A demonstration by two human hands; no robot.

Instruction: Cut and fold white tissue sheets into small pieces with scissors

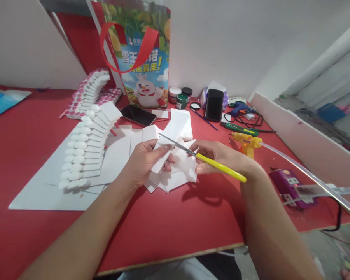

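Scissors [202, 158] with thin steel blades and a smooth yellow plastic handle sit in the right hand [218, 155], whose fingers are curled closed around the handle; the blades stand slightly parted, their tips at the edge of a white paper piece [163, 155]. That piece is a flat, stiff-looking strip with straight cut edges, pinched between the thumb and bent fingers of the left hand [146, 161]. Both hands hover just above the red table [177, 221], a matte, even surface with a pale wooden front edge.

Under the scissors lies a loose heap of white offcuts [175, 177], angular and overlapping. Left of the scissors, a large white sheet [46, 190] carries a curved row of white strips with rounded ends [81, 159], stacked like scales. Behind the scissors stands a glossy printed shopping bag [140, 54] with red ribbon handles; what it holds cannot be seen. Just right of the bag are small round paint jars [181, 97], lids on, one green. A dark phone [138, 115] lies flat behind the scissors. Right of the scissors rests a yellow glue gun [246, 142] with a clear glue stick [303, 171] jutting out.
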